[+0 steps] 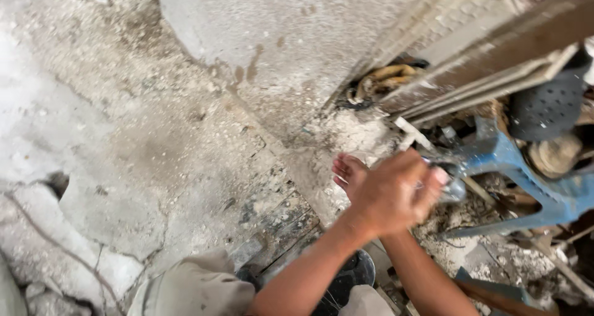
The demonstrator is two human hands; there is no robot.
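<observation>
We look down at our two hands, pressed together over a dusty, cracked concrete floor. Our left hand lies on top, fingers curled tight over the right hand, which shows only at the fingertips. Between them sits a small shiny metal piece, blurred; both hands seem clenched around it, though we cannot tell exactly what it is. Just behind the hands, a bare foot rests on the floor. To the right, touching the rubble, stands a blue plastic frame, dusty and tilted. Above it lies a dark perforated dish, and beside that a round tan lump. Grey wooden planks slant across the upper right, with a coil of yellowish rope tucked under them. At the bottom, between our knees, sits a dark round container; its contents are hidden by our forearms.
</observation>
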